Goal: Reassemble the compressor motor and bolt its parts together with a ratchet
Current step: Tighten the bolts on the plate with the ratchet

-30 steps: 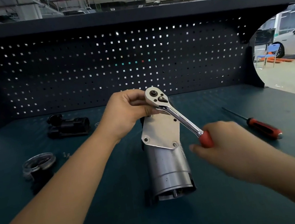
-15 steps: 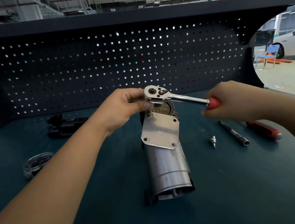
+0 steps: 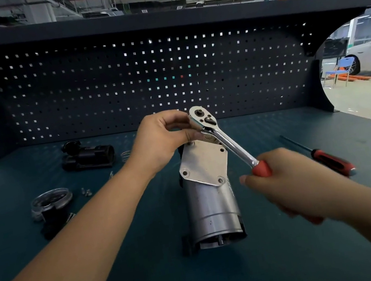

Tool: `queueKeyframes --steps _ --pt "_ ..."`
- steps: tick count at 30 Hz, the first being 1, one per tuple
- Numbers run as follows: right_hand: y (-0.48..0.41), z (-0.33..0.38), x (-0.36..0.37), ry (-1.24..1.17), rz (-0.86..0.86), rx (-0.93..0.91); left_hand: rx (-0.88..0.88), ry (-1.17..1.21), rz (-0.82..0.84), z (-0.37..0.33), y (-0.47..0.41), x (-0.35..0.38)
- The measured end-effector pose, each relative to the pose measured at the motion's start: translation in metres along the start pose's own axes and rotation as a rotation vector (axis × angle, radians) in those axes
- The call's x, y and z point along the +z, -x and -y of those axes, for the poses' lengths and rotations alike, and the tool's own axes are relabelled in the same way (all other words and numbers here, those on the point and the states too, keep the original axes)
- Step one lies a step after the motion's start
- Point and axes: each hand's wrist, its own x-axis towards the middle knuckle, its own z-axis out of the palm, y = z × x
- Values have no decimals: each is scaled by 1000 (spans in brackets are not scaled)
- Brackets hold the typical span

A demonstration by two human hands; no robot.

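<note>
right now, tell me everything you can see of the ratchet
The ratchet is a polished chrome tool with a rounded head, a slim bright shaft and a red grip. It slants from its head, raised over the far end of the compressor motor, down toward the near right. The left hand pinches the head with its fingers; the right hand grips the red handle. What sits under the head is hidden.

Left hand (image 3: 162, 141) pinches ratchet (image 3: 235, 152) head; right hand (image 3: 282, 180) grips handle; both forearms extended.
</note>
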Motion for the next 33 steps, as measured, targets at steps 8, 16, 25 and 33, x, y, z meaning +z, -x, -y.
queueKeyframes --steps 8,16,25,33 --pt "-44 -11 -51 331 -2 -124 -116 -26 275 -2 -11 -10" --pt "-9 -8 3 81 -52 -13 -61 75 71 6 -4 0" --pt "-34 -13 -35 275 -25 -98 -79 19 241 -2 -9 -11" --pt "-41 -11 -39 197 65 -66 -34 -15 176 4 -8 -9"
